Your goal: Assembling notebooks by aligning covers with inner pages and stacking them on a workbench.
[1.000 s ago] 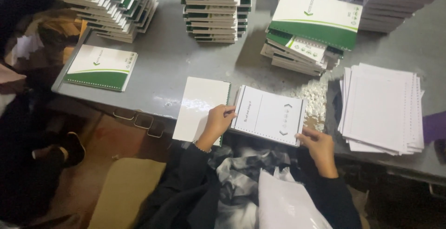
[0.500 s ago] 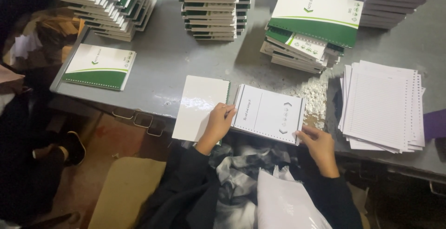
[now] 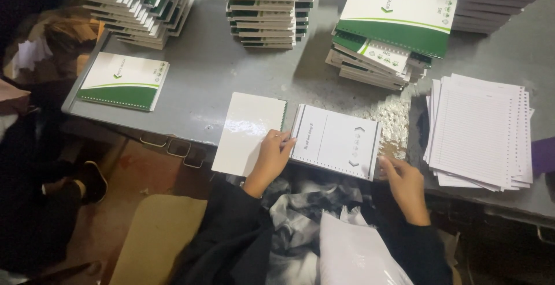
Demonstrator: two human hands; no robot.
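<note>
On the grey work table (image 3: 231,71), among stacked notebooks (image 3: 263,7), we align a punched white sheet block (image 3: 335,140): left hand (image 3: 270,158) pinches its left edge, right hand (image 3: 404,181) fingertips press its lower right corner. Next, squaring calls for even pressure.

Beyond the hands on the grey surface (image 3: 231,71) stand stacks of green-and-white notebooks (image 3: 263,10). Far left lies a single notebook (image 3: 124,81); right sits a pile of lined punched sheets (image 3: 480,132).
</note>
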